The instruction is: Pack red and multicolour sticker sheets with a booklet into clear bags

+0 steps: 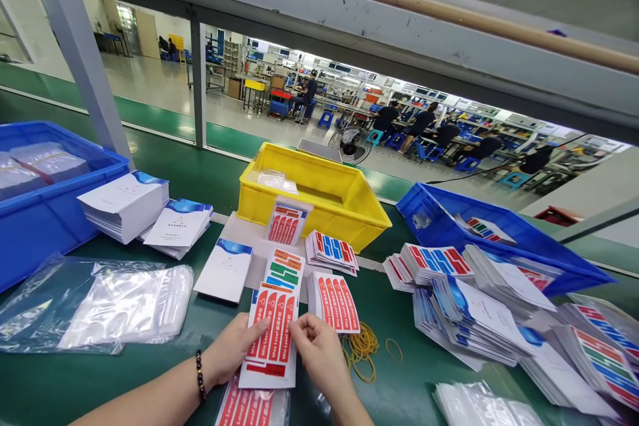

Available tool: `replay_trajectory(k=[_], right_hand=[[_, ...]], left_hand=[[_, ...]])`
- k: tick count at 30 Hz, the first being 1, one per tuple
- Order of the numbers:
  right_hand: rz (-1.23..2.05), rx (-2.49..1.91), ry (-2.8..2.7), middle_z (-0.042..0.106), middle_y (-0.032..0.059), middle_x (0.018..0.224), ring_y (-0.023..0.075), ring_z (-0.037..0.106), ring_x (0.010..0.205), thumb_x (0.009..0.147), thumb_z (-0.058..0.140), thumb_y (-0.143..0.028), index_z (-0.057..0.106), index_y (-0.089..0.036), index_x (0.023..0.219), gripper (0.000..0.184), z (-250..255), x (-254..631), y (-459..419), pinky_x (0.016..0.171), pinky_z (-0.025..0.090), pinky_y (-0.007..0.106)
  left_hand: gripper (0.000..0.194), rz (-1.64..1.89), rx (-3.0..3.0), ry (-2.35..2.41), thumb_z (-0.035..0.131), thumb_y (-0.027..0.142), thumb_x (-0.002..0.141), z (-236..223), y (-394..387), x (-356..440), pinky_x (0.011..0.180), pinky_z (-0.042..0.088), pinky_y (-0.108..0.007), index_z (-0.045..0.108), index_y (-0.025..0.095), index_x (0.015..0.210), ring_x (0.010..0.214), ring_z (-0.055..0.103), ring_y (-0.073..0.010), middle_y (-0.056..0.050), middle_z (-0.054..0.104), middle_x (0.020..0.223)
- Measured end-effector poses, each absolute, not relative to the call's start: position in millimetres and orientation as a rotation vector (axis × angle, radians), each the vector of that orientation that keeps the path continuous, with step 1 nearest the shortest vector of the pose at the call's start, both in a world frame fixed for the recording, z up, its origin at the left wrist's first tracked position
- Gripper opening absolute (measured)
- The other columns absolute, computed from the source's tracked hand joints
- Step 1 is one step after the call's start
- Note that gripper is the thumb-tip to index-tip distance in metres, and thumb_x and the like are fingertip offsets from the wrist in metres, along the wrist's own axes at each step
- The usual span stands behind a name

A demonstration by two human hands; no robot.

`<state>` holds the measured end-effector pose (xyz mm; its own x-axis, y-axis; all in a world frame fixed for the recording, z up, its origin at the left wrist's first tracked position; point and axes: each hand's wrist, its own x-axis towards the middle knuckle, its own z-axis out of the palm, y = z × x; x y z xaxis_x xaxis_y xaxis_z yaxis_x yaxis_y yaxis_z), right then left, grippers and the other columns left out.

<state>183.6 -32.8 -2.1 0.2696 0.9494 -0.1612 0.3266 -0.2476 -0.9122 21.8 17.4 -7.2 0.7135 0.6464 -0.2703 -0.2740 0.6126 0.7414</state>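
My left hand [239, 345] grips a red and white label sheet [272, 329] printed with "Max Level" and "Min Level", its thumb on top. The fingers of my right hand [319, 349] are pinched together at the sheet's right edge. Beyond it lies a label sheet with green and orange marks [284, 271]. Under my hands, a bagged red label sheet [252, 406] shows at the bottom edge. Close by are a stack of red label sheets [335, 303], a stack of red and blue label sheets [332, 251] and a white booklet with a blue top [224, 271].
A yellow bin [309, 213] stands behind, between a blue bin [44, 213] and a tilted blue bin [499, 239]. Clear plastic bags [130, 306] lie left, rubber bands [362, 349] right. Booklet stacks [124, 206] and more booklets [479, 319] flank me. Several people sit far off.
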Motion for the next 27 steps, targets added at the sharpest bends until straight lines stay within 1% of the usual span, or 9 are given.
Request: replay_trajectory(k=[5,9,13,18,21,22,24,26,27], right_hand=[[1.024,-1.732,-1.132,0.044,-0.0063,0.045,0.0081,0.035,0.038,0.075,0.054,-0.046,0.048,-0.019,0.065,0.029,-1.2,185.1,-31.6,0.039,0.027,0.02],[1.044,-1.637,-1.198,0.045,-0.0048,0.05,0.0088,0.037,0.043,0.078,0.05,-0.045,0.044,-0.019,0.063,0.031,-0.9,188.2,-31.6,0.043,0.028,0.021],[0.982,-1.687,-1.332,0.045,-0.0037,0.053,0.0104,0.039,0.049,0.078,0.049,-0.042,0.043,-0.019,0.06,0.03,-1.3,191.9,-32.6,0.048,0.031,0.021],[1.02,-1.687,-1.353,0.043,-0.0045,0.052,0.0104,0.039,0.049,0.078,0.05,-0.041,0.04,-0.02,0.059,0.03,-4.6,189.5,-34.4,0.047,0.032,0.021],[1.019,-1.674,-1.331,0.041,-0.0055,0.049,0.0101,0.039,0.048,0.076,0.054,-0.041,0.042,-0.02,0.058,0.031,-2.8,187.9,-35.4,0.047,0.033,0.021],[0.989,-1.656,-1.286,0.041,-0.0058,0.051,0.01,0.04,0.048,0.075,0.057,-0.04,0.045,-0.02,0.061,0.028,-1.3,187.2,-35.6,0.048,0.034,0.02],[0.912,-1.586,-1.138,0.049,-0.0048,0.062,0.0101,0.044,0.053,0.069,0.065,-0.038,0.051,-0.02,0.077,0.024,2.4,185.4,-35.5,0.052,0.038,0.02],[0.937,-1.463,-0.99,0.055,-0.0024,0.076,0.0114,0.051,0.061,0.064,0.071,-0.038,0.051,-0.022,0.095,0.04,5.6,183.8,-35.2,0.058,0.043,0.022],[1.016,-1.402,-0.957,0.058,-0.0011,0.079,0.0124,0.054,0.063,0.063,0.072,-0.039,0.051,-0.021,0.096,0.043,6.8,183.9,-35.0,0.06,0.045,0.024]], left_hand=[[0.035,0.534,0.716,0.537,0.066,0.04,0.073,-7.8,16.4,20.0,0.07,0.049,-0.028,0.067,0.008,0.088,0.069,0.065,-0.0171,-0.012,0.07,0.081],[0.035,0.495,0.691,0.532,0.069,0.039,0.07,-5.2,15.4,20.1,0.07,0.049,-0.028,0.067,0.007,0.086,0.068,0.065,-0.0169,-0.012,0.07,0.078],[0.036,0.476,0.694,0.532,0.071,0.04,0.067,-4.0,15.9,21.3,0.071,0.049,-0.028,0.068,0.007,0.084,0.067,0.065,-0.0168,-0.011,0.07,0.075],[0.037,0.486,0.735,0.527,0.07,0.04,0.068,-5.2,15.8,21.1,0.068,0.049,-0.026,0.068,0.008,0.085,0.067,0.065,-0.0162,-0.011,0.07,0.075],[0.037,0.492,0.758,0.532,0.07,0.04,0.068,-5.2,15.4,20.5,0.068,0.048,-0.027,0.067,0.008,0.086,0.069,0.064,-0.0169,-0.01,0.07,0.076],[0.037,0.495,0.766,0.533,0.07,0.04,0.068,-5.0,15.2,20.2,0.069,0.048,-0.027,0.067,0.009,0.087,0.07,0.064,-0.0169,-0.01,0.07,0.077],[0.036,0.49,0.785,0.531,0.07,0.04,0.068,-4.3,14.9,19.5,0.068,0.048,-0.026,0.067,0.009,0.087,0.069,0.064,-0.0163,-0.009,0.069,0.077],[0.037,0.459,0.825,0.522,0.069,0.042,0.069,-3.0,14.6,18.2,0.067,0.048,-0.027,0.067,0.01,0.087,0.068,0.064,-0.0163,-0.009,0.069,0.077],[0.037,0.44,0.856,0.517,0.068,0.042,0.069,-1.9,14.8,17.2,0.068,0.048,-0.027,0.066,0.01,0.087,0.068,0.063,-0.0167,-0.009,0.069,0.078]])
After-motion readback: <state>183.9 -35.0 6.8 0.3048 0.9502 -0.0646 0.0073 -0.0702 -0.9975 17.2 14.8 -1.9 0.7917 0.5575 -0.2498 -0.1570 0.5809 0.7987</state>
